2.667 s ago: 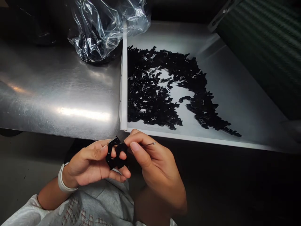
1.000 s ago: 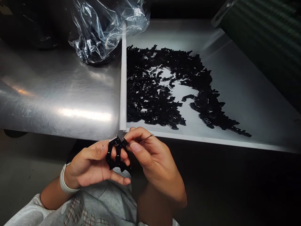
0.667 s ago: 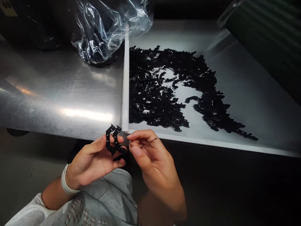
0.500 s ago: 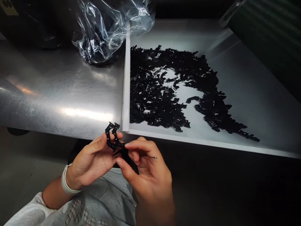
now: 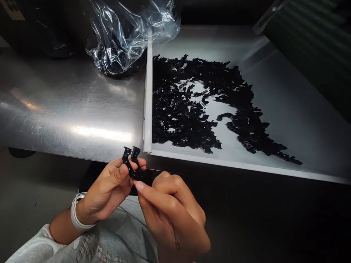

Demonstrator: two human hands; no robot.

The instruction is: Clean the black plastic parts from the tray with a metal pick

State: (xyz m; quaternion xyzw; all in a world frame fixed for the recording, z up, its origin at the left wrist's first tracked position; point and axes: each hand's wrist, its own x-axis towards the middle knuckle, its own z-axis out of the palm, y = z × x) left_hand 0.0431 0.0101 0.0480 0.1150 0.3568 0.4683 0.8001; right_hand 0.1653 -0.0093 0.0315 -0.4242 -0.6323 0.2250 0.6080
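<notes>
My left hand (image 5: 109, 190) pinches two small black plastic brackets (image 5: 134, 160) between thumb and fingers, in front of the tray's near left corner. They stand side by side, their bent upper ends pointing up. My right hand (image 5: 172, 212) is closed, with the thumb and index tips together at the brackets' lower end. A thin metal tool (image 5: 177, 243) shows its end out of the right palm; the rest of it is hidden by the fingers. Whether the fingertips also grip a bracket cannot be made out.
A white-edged tray (image 5: 147, 109) holds a heap of similar black parts (image 5: 186, 124). Behind it to the left, a clear plastic bag (image 5: 117, 44) sits on the steel table (image 5: 68, 98) and hangs over the tray's rim.
The brackets have turned in my left hand and dropped slightly. My right hand has rolled over, its back now more upward, and the metal tool's end has swung down towards the wrist.
</notes>
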